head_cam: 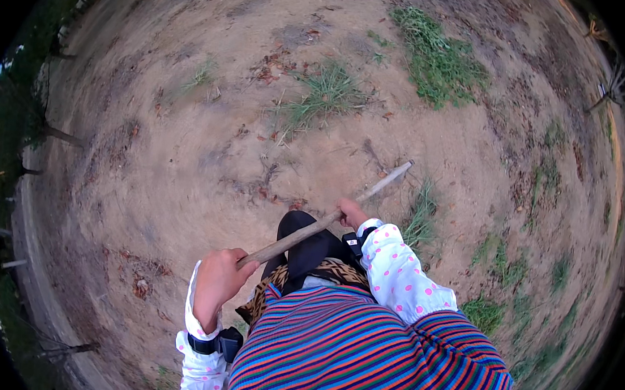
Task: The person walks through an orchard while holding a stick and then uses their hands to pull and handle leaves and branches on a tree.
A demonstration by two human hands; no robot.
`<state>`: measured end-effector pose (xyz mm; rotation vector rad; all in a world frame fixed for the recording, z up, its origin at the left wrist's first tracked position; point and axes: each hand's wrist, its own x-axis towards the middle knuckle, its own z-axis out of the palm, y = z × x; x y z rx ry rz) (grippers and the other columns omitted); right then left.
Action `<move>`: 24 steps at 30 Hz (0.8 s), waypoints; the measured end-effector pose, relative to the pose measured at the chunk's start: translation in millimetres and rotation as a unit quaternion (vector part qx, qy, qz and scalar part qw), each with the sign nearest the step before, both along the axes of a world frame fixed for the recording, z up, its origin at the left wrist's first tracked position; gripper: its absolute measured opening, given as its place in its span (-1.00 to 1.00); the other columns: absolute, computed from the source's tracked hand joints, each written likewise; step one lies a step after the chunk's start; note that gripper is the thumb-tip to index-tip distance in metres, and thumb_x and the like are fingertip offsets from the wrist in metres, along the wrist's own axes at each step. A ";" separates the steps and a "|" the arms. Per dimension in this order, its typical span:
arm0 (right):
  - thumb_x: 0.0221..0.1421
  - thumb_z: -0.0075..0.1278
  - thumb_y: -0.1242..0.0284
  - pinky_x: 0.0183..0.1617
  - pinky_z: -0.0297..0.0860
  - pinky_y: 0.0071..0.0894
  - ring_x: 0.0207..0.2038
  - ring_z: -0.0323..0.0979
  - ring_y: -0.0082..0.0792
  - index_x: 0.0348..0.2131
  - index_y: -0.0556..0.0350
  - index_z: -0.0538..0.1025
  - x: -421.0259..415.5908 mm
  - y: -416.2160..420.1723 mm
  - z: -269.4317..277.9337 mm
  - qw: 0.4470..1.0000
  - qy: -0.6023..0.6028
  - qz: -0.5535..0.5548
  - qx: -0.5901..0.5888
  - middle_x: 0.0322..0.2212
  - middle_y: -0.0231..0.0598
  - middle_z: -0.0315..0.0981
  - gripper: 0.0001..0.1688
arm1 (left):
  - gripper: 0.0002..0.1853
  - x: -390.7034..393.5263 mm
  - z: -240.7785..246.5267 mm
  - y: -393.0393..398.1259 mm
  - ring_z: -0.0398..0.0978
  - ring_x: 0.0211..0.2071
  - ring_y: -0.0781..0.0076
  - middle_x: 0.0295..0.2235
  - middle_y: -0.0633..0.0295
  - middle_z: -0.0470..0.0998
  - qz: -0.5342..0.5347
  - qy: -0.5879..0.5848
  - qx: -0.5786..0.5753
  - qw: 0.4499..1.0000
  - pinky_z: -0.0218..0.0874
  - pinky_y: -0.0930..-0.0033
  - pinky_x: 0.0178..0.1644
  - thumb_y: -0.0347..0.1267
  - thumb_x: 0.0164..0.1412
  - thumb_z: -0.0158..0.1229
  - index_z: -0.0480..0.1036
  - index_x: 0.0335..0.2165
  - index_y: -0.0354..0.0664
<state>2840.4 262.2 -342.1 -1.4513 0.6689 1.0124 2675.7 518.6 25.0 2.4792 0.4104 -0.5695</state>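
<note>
A long wooden handle slants across in front of my body, from lower left to upper right. My left hand is closed round its near end. Farther along the handle, my right hand grips it beside my dark-clothed knee. The far end of the tool, at the upper right, lies over bare soil; a small dark edge shows at its tip, but what kind of head it has I cannot tell. White sleeves with pink dots cover both forearms, and each wrist bears a black strapped device.
A grass tuft grows ahead, with a larger heap of green weeds beyond it to the right. Another tuft stands near the tool's far end. Dry leaves are scattered over the soil, and tree trunks line the left edge.
</note>
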 end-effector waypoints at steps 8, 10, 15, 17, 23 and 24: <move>-0.12 -0.15 0.36 -0.83 -0.04 -0.53 -0.87 0.04 -0.46 -0.73 0.00 0.22 47.8 25.7 23.4 0.997 0.053 -0.009 -0.056 -0.85 -0.33 0.12 -0.75 | -0.71 57.6 10.6 38.1 0.39 -0.59 0.02 -0.68 -0.03 0.40 -0.076 -0.097 0.023 0.992 0.18 0.14 -0.51 -0.21 -0.14 0.13 0.45 -0.59 -0.27; -0.13 -0.16 0.37 -0.83 -0.03 -0.52 -0.87 0.04 -0.45 -0.73 0.01 0.22 52.3 23.0 21.9 0.997 0.058 -0.022 -0.044 -0.85 -0.33 0.11 -0.76 | -0.70 65.8 6.5 46.3 0.39 -0.59 0.02 -0.70 -0.03 0.39 -0.084 -0.119 0.021 0.989 0.19 0.14 -0.51 -0.21 -0.15 0.14 0.42 -0.62 -0.29; -0.15 -0.16 0.39 -0.83 -0.02 -0.53 -0.84 0.05 -0.43 -0.64 0.01 0.25 70.2 30.4 21.6 0.996 0.089 -0.006 -0.030 -0.81 -0.32 0.12 -0.86 | -0.73 90.1 7.5 68.2 0.40 -0.60 0.05 -0.69 -0.01 0.40 -0.107 -0.115 0.024 0.987 0.22 0.17 -0.50 -0.26 -0.17 0.15 0.41 -0.64 -0.30; -0.15 -0.15 0.39 -0.81 -0.01 -0.54 -0.81 0.08 -0.43 -0.64 0.01 0.24 77.7 39.7 10.7 0.994 0.102 -0.034 -0.032 -0.79 -0.32 0.12 -0.86 | -0.75 98.6 6.2 77.0 0.41 -0.60 0.08 -0.68 0.00 0.41 -0.105 -0.122 0.040 0.986 0.24 0.20 -0.50 -0.29 -0.18 0.15 0.41 -0.66 -0.30; -0.24 -0.05 0.35 -0.66 0.20 -0.38 -0.70 0.25 -0.29 -0.64 0.06 0.35 108.8 12.9 -77.2 0.982 -0.055 0.158 -0.085 -0.74 -0.17 0.26 -0.83 | -0.91 126.6 2.4 101.1 0.44 -0.58 0.20 -0.68 0.08 0.41 -0.140 -0.157 0.171 0.963 0.23 0.30 -0.52 -0.43 -0.19 0.04 0.40 -0.69 -0.21; -0.27 -0.02 0.35 -0.59 0.24 -0.32 -0.65 0.31 -0.22 -0.61 0.08 0.38 109.2 21.4 -62.4 0.892 -0.285 0.337 -0.101 -0.71 -0.10 0.30 -0.81 | -0.91 130.0 -5.1 105.1 0.44 -0.59 0.21 -0.69 0.09 0.42 -0.120 -0.118 0.213 0.962 0.23 0.30 -0.52 -0.41 -0.21 0.07 0.40 -0.70 -0.19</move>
